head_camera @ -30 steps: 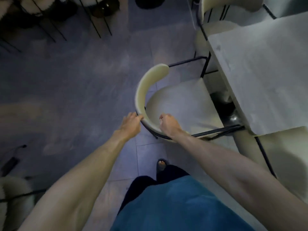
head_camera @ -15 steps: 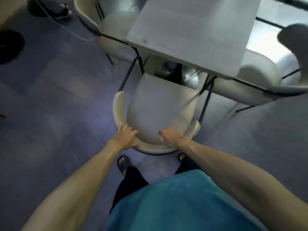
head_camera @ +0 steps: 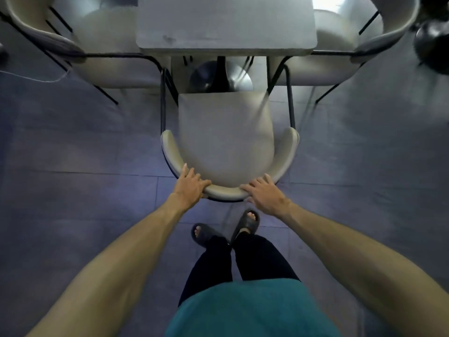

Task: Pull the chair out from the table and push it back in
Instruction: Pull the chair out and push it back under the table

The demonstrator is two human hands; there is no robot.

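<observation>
Left hand and right hand cover chair backrest.

The table is cut off by the top edge, and its top hides part of the round base beneath it. The side chairs, left and right, also run out of frame. The far right corner of the middle chair is smeared by blur. A dark round thing at the right edge is cut off and too blurred to identify.
</observation>
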